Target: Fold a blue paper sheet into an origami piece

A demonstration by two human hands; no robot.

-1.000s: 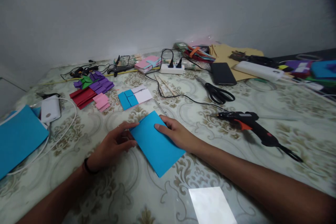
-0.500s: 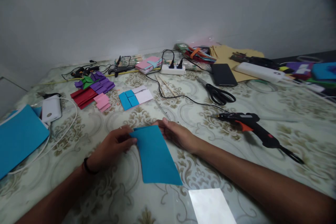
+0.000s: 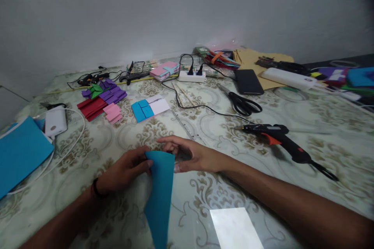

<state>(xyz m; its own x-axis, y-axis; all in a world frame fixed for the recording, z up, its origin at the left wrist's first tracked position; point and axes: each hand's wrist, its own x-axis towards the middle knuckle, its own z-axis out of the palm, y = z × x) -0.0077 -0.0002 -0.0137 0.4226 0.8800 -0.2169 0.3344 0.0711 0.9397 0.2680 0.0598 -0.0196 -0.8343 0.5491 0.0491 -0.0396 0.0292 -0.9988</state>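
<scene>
A blue sheet of paper [image 3: 160, 194] stands slanted in front of me, its lower end running to the bottom of the view. My left hand [image 3: 127, 168] pinches its upper left corner between thumb and fingers. On the other side, my right hand [image 3: 189, 153] has its index finger stretched out behind the top edge and its thumb apart, close to the sheet's right edge. Whether that thumb touches the paper I cannot tell. A clear ruler [image 3: 188, 128] lies just beyond my right hand. Nearer to me is a white paper rectangle [image 3: 236, 227].
At right lie a black glue gun [image 3: 277, 138], scissors [image 3: 244, 103] and a dark phone [image 3: 249, 82]. A power strip [image 3: 192, 76] sits at the back. Folded paper pieces [image 3: 108, 99] are at left, past a white power bank [image 3: 55, 120] and blue sheets [image 3: 23, 153].
The blue sheet has turned and swung left and down, now showing narrower. My right hand has let go of its top right part and spread its fingers; my left hand keeps its pinch.
</scene>
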